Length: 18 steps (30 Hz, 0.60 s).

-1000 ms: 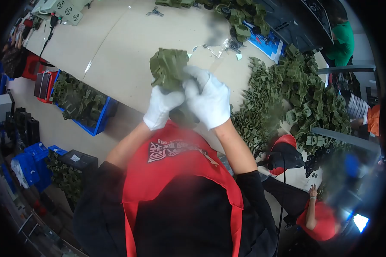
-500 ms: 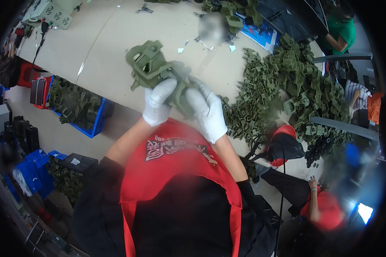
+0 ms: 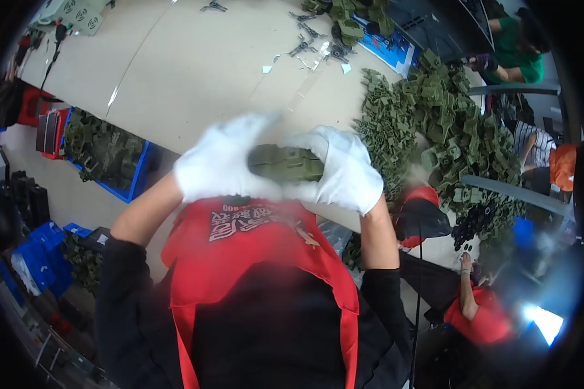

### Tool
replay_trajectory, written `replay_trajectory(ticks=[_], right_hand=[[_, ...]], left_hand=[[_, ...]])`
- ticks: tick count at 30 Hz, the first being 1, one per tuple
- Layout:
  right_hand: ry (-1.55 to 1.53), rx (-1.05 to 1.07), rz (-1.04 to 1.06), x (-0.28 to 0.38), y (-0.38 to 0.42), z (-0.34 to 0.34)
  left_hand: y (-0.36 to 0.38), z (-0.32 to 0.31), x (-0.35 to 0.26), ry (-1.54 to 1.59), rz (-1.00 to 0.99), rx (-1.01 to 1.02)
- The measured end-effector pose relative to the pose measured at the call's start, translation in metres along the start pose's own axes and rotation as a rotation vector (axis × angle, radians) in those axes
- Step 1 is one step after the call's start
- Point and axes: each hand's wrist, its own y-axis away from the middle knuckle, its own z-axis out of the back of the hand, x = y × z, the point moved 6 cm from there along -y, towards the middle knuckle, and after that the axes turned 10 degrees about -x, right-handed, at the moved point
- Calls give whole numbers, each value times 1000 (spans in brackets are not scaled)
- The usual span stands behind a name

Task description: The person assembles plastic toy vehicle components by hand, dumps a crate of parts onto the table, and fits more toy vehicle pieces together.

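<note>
An olive-green plastic toy vehicle body (image 3: 287, 163) is held crosswise between my gloved hands, close to the red apron. My left hand (image 3: 224, 161) curves around its left end, with the thumb low and the upper fingers raised and slightly blurred. Around the right end wraps my right hand (image 3: 347, 168), fingers over the top and thumb underneath. Both ends of the toy are hidden by the white gloves; only its middle shows.
Heaped green plastic parts (image 3: 444, 123) cover the table's right side. Small dark-grey pieces (image 3: 303, 45) and a blue printed sheet (image 3: 389, 48) lie at the back. A blue crate (image 3: 139, 172) of green parts stands left, below the table edge. Other people sit at right.
The toy vehicle body has been drawn toward me and turned from upright to crosswise. My hands have moved to its two ends, with the right hand now wrapped over it.
</note>
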Motion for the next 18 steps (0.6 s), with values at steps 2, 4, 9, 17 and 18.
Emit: replay_trajectory(ticks=[2, 4, 9, 17, 18], right_hand=[[-53, 11, -23, 4, -1, 6], [-351, -54, -77, -11, 8, 3], [-1017, -95, -242, -35, 25, -30], [-717, -251, 86, -28, 25, -27], [-719, -251, 84, -31, 25, -28]], left_hand=[[2, -31, 11, 275, 202, 335], [10, -42, 12, 447, 236, 323], [19, -46, 15, 250, 138, 68], [25, -49, 5, 182, 219, -50], [27, -46, 1, 97, 155, -135]])
